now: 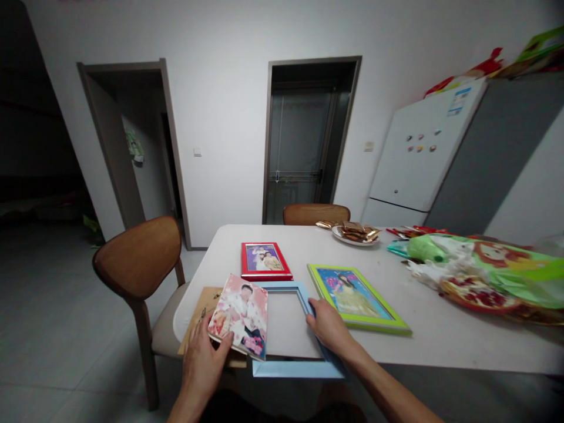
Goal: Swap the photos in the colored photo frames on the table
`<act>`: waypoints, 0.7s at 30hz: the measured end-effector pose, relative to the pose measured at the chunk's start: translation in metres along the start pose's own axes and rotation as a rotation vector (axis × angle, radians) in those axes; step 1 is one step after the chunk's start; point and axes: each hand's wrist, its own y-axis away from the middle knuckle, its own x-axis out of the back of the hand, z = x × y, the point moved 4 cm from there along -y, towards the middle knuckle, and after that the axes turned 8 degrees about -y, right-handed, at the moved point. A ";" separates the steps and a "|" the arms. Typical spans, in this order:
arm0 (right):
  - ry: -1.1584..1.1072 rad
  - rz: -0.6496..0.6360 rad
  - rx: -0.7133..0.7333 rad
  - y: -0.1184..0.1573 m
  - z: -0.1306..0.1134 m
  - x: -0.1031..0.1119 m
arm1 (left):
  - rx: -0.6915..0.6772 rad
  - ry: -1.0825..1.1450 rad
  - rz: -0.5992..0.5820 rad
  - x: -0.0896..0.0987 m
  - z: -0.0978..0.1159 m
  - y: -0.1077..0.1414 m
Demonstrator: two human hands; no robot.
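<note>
My left hand grips a thick photo print by its lower left edge, thumb on its face. The print shows people in white amid pink flowers and is tilted over the left side of a light blue picture frame. That frame has an open middle, and its near side juts past the table edge. With its fingers curled round the frame's right side, my right hand holds it. Under the print lies a brown backing board, partly hidden.
On the white table lie a red framed photo and a green framed photo. A plate of gold packets stands farther back. Bags and an opened pomegranate fill the right side. Wooden chairs stand left and behind.
</note>
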 end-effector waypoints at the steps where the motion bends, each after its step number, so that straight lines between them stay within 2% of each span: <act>1: 0.009 -0.006 0.005 0.000 0.000 0.000 | -0.010 -0.022 0.002 -0.002 -0.001 0.001; 4: 0.014 0.004 0.029 0.000 -0.002 0.000 | -0.017 -0.056 0.004 -0.006 -0.004 0.003; 8: -0.076 0.090 0.110 0.003 -0.017 0.002 | -0.021 -0.101 0.014 -0.012 -0.009 0.005; 11: -0.337 0.010 0.077 0.005 -0.036 -0.007 | -0.102 -0.099 0.012 -0.017 -0.009 0.009; 14: -0.681 -0.170 -0.069 0.005 -0.054 -0.030 | -0.240 -0.094 -0.036 -0.019 0.000 0.014; 16: -0.857 -0.236 -0.147 0.001 -0.065 -0.045 | -0.316 -0.114 -0.092 -0.017 0.009 0.019; 19: -1.036 -0.198 -0.181 -0.006 -0.079 -0.053 | -0.380 -0.145 -0.165 -0.012 0.024 0.023; 21: -1.159 -0.132 -0.164 -0.009 -0.090 -0.047 | -0.410 -0.130 -0.187 -0.009 0.033 0.021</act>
